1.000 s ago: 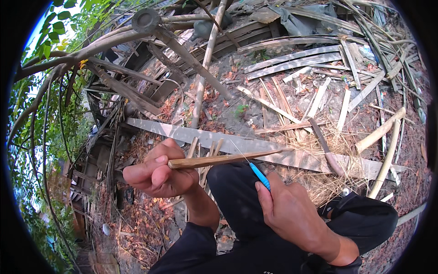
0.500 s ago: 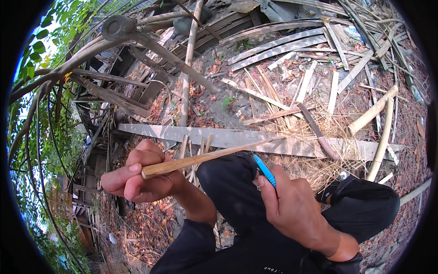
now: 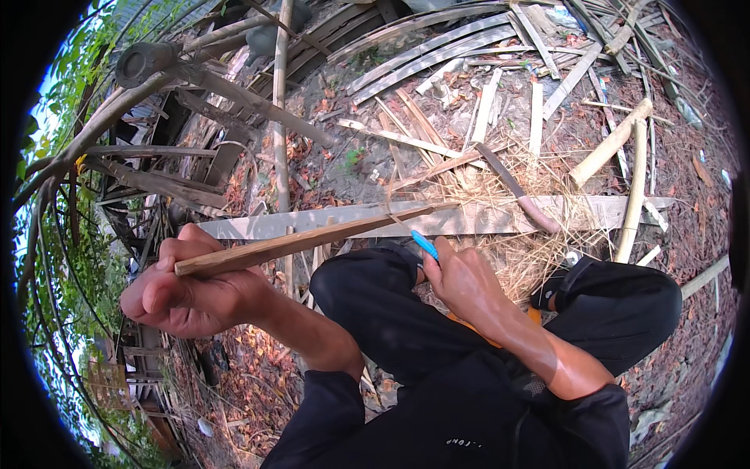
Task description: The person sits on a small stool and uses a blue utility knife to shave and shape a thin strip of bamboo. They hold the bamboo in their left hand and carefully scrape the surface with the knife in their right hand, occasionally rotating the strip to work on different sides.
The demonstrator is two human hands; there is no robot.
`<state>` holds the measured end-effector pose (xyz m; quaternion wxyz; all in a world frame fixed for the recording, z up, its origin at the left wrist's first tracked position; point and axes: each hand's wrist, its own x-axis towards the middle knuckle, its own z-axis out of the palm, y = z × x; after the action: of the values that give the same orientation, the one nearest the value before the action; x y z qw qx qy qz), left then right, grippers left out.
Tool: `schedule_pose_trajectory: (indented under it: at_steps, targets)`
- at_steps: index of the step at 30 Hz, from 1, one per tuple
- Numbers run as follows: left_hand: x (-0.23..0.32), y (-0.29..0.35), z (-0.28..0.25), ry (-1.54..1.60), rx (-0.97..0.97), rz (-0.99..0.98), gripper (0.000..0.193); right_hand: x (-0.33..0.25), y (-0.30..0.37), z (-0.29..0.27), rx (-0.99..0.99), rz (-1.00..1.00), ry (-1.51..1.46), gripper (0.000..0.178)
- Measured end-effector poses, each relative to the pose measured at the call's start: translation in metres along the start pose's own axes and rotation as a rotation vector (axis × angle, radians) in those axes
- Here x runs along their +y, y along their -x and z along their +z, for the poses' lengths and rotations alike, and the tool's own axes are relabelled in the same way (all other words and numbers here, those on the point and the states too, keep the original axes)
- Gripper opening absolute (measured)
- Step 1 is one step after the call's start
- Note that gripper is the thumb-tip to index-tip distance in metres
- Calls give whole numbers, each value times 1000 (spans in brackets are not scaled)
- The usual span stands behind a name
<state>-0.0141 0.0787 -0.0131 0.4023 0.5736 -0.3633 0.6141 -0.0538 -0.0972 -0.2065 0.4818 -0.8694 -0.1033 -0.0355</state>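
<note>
My left hand point(image 3: 195, 289) is closed around the thick end of a tapered wooden stick point(image 3: 305, 239), which points right and away from me. My right hand point(image 3: 473, 285) grips a blue-handled utility knife point(image 3: 424, 244). Its thin blade reaches up to the stick nearer the pointed end, seeming to touch or cross it. Beyond the stick lies a long grey plank point(image 3: 496, 216) on the ground. A curved knife with a worn handle point(image 3: 537, 216) rests across this plank, among pale shavings point(image 3: 508, 254).
My crossed legs in dark trousers point(image 3: 367, 301) are below the hands. Split wooden strips point(image 3: 488, 105) lie scattered ahead, with two peeled branches point(image 3: 613, 144) at the right. A branch frame point(image 3: 250, 105) and a pole point(image 3: 281, 117) stand at the far left.
My left hand and the stick have come left and closer to the camera. The right hand moved left and up, bringing the knife blade to the stick. The whole view shifted slightly.
</note>
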Motion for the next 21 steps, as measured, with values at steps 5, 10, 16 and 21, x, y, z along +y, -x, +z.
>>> schedule_pose_trajectory:
  at_steps: [5, 10, 16, 21]
  targets:
    - [9, 8, 18, 114, -33, 1, 22, 66, -9, -8, 2, 191, 105, 32]
    - [5, 8, 4, 54, 6, -47, 32, -53, -12, -56, -77, 41, -297, 30]
    - [8, 7, 28, 35, 22, 33, 32, -128, 1, -95, -162, -282, -636, 17]
    - [3, 3, 24, 101, 58, 71, 29, -137, 4, -91, -163, -322, -443, 15]
